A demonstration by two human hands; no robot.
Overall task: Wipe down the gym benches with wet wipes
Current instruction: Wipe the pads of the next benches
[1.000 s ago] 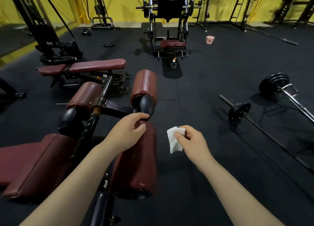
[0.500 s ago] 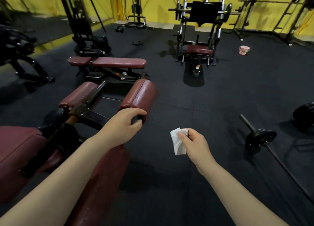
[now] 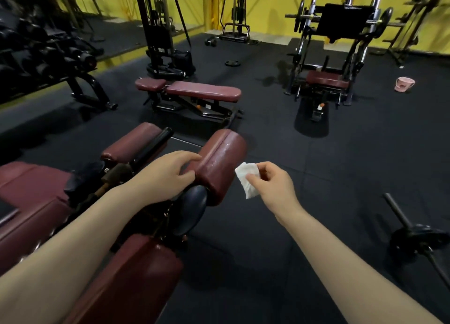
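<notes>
Both hands moved up since half a second ago: left hand now rests loose-fingered against the upper maroon roller pad of the bench. Right hand pinches the white wet wipe, just beside that pad's right side.

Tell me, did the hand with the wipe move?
Yes. The right hand brought the wipe closer to the roller pad; before, there was a clear gap, and now the wipe sits right beside its side.
</notes>
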